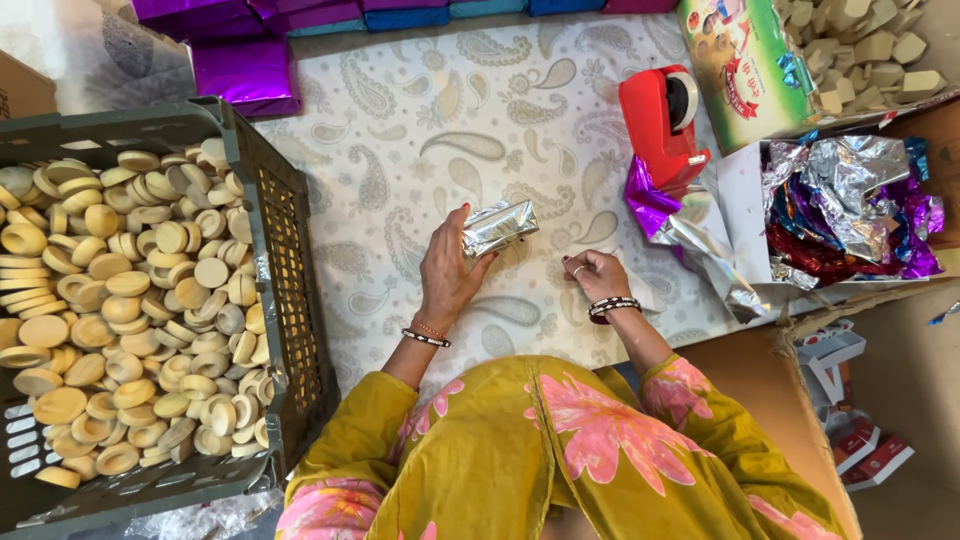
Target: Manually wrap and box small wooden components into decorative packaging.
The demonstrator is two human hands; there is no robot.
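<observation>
My left hand (447, 268) grips a small block wrapped in silver foil (498, 226), holding it just above the paisley cloth (430, 130). My right hand (592, 272) rests on the cloth a little to the right, fingers curled and pinched together; whether a small piece of tape is between them I cannot tell. A red tape dispenser (662, 122) stands farther back on the right.
A dark plastic crate (285, 270) full of round tan pieces sits at the left. An open box of crumpled coloured foil sheets (845, 205) is at the right. Purple and blue wrapped blocks (245, 75) line the back edge. Cardboard lies at lower right.
</observation>
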